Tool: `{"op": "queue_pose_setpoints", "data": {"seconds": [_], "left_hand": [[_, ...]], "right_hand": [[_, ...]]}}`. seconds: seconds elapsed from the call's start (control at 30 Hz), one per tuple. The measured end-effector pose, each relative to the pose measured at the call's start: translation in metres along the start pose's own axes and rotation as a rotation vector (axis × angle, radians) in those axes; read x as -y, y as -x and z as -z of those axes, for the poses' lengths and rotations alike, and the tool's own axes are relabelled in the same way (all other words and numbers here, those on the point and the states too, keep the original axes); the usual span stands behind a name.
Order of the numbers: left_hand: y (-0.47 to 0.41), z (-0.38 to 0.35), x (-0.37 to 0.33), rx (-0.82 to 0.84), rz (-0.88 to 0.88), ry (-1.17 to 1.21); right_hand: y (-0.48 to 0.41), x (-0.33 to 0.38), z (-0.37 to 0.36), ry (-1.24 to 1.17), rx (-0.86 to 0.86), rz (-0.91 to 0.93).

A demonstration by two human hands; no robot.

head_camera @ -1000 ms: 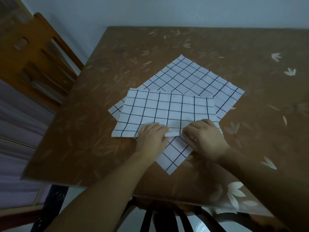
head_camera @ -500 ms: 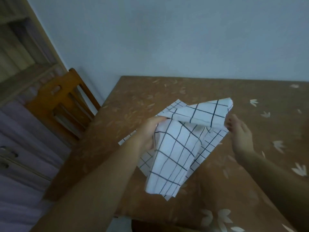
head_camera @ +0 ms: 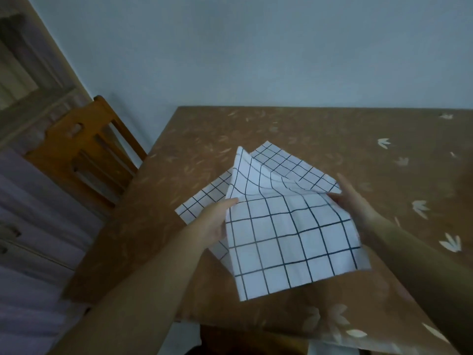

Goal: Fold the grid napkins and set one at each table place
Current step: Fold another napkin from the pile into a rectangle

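Mid-frame, my left hand [head_camera: 217,222] and right hand [head_camera: 357,203] each pinch an edge of the half-folded grid napkin [head_camera: 294,237], seemingly loosely; its billowing layers could slip apart, spoiling the fold.

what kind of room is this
Most likely a home dining area. A table with a brown leaf-print cover stands against a plain wall, a wooden chair sits at its left side, and a grid napkin is held up above other napkins lying on it.
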State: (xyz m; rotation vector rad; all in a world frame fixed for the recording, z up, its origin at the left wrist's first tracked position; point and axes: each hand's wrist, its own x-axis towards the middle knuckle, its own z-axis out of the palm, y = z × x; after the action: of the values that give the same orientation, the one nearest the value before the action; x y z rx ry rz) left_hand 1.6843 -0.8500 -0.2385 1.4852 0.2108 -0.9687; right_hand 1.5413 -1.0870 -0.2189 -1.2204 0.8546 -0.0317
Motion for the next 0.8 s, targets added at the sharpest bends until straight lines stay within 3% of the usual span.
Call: {"op": "queue_pose_setpoints", "data": {"seconds": [0.13, 0.43, 0.63, 0.7, 0.8], "left_hand": [[-0.004, 0.008, 0.012, -0.021, 0.022, -0.111], [-0.001, 0.026, 0.021, -0.026, -0.021, -0.145], [0.009, 0.031, 0.018, -0.101, -0.079, -0.044], [0.011, 0.031, 0.014, -0.093, -0.107, -0.021], [0.013, 0.029, 0.007, -0.054, -0.168, 0.001]], "right_hand": [[-0.012, -0.024, -0.001, 0.248, -0.17, -0.002], [-0.01, -0.042, -0.012, 0.048, -0.123, 0.032], [-0.002, -0.03, -0.013, 0.12, -0.144, 0.171], [0.002, -0.024, -0.008, 0.172, -0.117, 0.204], [0.008, -0.014, -0.002, 0.465, -0.08, 0.289]]}}
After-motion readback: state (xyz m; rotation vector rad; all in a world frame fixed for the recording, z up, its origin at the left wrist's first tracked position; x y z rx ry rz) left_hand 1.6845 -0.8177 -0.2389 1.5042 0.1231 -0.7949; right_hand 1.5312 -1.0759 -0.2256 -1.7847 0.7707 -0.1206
